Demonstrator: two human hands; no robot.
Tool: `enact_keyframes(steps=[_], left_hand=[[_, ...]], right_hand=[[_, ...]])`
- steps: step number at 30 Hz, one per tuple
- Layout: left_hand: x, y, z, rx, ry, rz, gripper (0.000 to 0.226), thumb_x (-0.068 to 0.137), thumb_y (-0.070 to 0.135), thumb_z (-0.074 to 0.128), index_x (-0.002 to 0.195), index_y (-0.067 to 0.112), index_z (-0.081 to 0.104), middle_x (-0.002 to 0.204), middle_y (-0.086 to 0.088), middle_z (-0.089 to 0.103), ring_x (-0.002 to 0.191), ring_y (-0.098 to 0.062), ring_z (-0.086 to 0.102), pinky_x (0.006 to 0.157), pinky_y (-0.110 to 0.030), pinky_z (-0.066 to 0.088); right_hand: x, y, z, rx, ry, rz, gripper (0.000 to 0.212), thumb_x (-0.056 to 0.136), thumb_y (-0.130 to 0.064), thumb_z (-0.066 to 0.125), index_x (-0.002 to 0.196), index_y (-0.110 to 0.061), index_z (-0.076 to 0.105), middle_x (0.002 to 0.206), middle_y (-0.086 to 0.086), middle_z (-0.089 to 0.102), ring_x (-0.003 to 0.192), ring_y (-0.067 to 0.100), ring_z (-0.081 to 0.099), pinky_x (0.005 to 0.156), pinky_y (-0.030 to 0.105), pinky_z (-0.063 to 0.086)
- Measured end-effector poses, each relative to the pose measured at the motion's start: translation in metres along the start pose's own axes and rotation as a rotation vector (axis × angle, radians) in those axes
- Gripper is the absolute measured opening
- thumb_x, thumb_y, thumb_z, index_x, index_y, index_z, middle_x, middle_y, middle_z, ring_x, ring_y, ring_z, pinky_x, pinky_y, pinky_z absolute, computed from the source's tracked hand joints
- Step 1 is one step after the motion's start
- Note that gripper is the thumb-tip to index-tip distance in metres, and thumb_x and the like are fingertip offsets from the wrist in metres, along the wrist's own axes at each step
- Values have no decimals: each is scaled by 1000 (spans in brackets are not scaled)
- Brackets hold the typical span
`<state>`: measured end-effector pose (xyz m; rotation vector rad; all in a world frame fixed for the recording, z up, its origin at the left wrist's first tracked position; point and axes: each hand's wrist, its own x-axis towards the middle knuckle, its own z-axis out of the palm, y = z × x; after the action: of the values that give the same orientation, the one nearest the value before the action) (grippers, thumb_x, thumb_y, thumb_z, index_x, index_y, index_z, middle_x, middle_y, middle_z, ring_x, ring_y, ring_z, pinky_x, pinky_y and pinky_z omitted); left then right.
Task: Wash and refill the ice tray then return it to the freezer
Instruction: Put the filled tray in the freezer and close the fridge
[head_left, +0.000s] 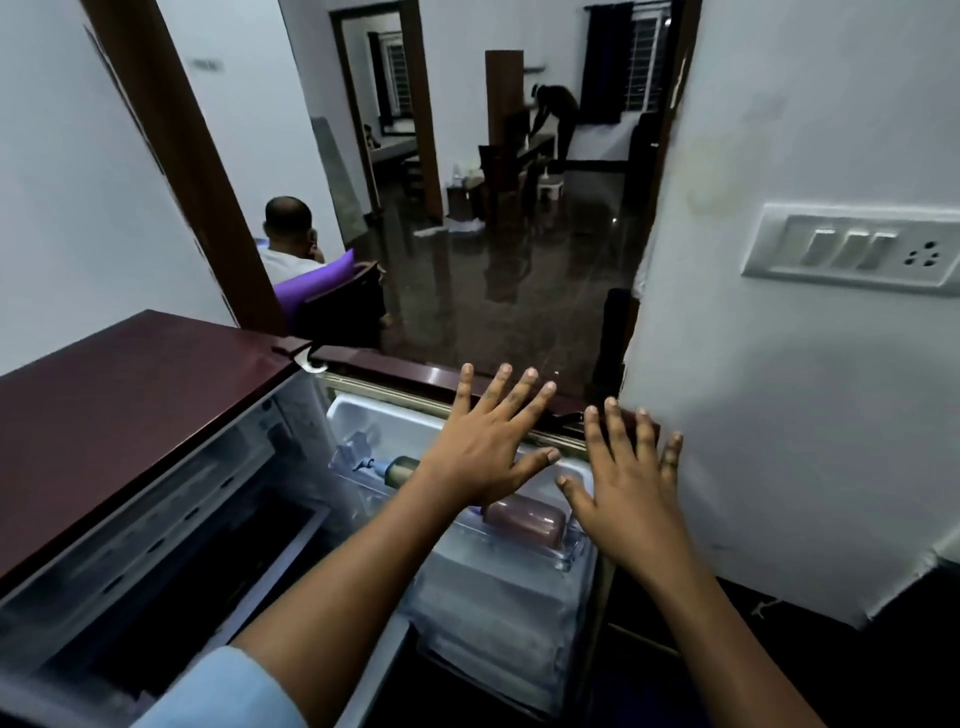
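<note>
A maroon fridge (119, 410) stands at the lower left with its door (395, 366) swung open toward me. The dark freezer opening (218, 566) shows at the left. Both my hands are held out flat with fingers spread over the door's inner side. My left hand (485, 441) hovers above the upper door shelf (566, 558); my right hand (626, 488) is near the door's top edge by the wall. Neither hand holds anything. No ice tray is visible.
The door shelf holds a brown bottle (524, 525) and a small bottle with a blue cap (395, 470). A white wall with a switch panel (852, 252) stands close at the right. Beyond the door lies a dark glossy floor (519, 270), a seated person (291, 244) and another person (558, 119) bending far back.
</note>
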<state>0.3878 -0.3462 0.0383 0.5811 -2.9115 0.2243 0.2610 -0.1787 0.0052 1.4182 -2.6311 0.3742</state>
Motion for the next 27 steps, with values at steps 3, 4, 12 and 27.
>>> enact_keyframes(steps=[3, 4, 12, 27], left_hand=[[-1, 2, -1, -91, -11, -35, 71, 106, 70, 22, 169, 38, 13, 177, 8, 14, 165, -22, 9, 125, -65, -17], [-3, 2, -4, -130, -4, -51, 67, 107, 67, 23, 168, 39, 19, 176, 9, 18, 164, -20, 12, 124, -64, -18], [-46, -3, -16, -451, -37, -137, 59, 108, 65, 22, 162, 45, 34, 173, 19, 20, 163, -6, 4, 121, -61, -27], [-187, -12, -68, -415, -155, -494, 60, 109, 60, 26, 159, 33, 45, 171, 13, 29, 160, -4, 17, 122, -56, -29]], right_hand=[[-4, 3, 2, -38, 51, -19, 81, 99, -67, 32, 167, -25, 16, 174, 4, 16, 158, 34, 16, 123, 66, 0], [-5, 4, 1, -43, 91, -18, 79, 97, -66, 33, 164, -24, 29, 169, 4, 31, 153, 33, 29, 122, 67, 8], [-20, -2, -36, 30, 392, -144, 28, 93, -40, 54, 100, -31, 80, 107, -10, 79, 86, 22, 68, 87, 44, 30], [-104, -92, -25, 535, 188, -775, 34, 94, -38, 57, 109, -20, 81, 106, -6, 69, 89, 22, 63, 71, 39, 44]])
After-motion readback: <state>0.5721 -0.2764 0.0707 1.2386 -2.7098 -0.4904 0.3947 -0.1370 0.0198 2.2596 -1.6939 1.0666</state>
